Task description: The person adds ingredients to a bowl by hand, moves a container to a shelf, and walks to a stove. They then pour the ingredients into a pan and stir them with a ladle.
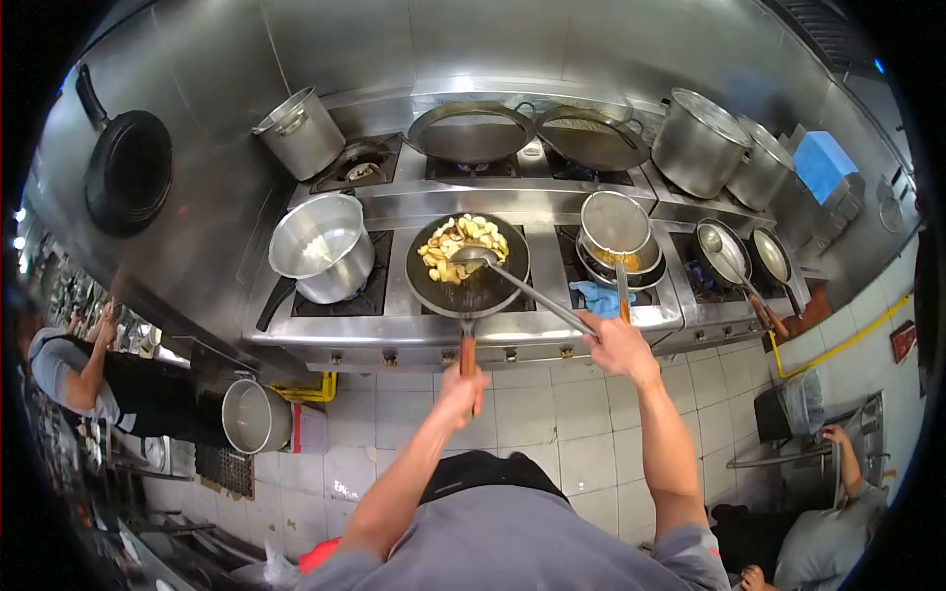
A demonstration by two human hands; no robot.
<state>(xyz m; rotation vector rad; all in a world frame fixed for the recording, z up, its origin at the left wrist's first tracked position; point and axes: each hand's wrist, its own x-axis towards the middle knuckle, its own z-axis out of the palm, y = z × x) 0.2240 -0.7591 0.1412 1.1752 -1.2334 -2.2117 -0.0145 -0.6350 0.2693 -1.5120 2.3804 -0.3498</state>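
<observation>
My left hand (460, 396) is wrapped round the wooden handle of a dark frying pan (434, 288) on the middle front burner. Pale yellow and browned chunks of food (459, 241) lie in the pan's far half. Closed on the long metal handle of a ladle (532, 294), my right hand (619, 345) is to the right of the pan. The ladle's bowl rests among the chunks. Near my right hand are a blue cloth (599, 296) and a round mesh strainer (615, 224), which lies over a bowl with yellowish contents.
An open pot (323, 258) stands left of the pan. Two wide pans (469, 133) (591, 138) and tall pots (700, 143) sit along the back. More frying pans (724, 254) are at right. One co-worker (74, 369) stands left, another (828, 537) at lower right.
</observation>
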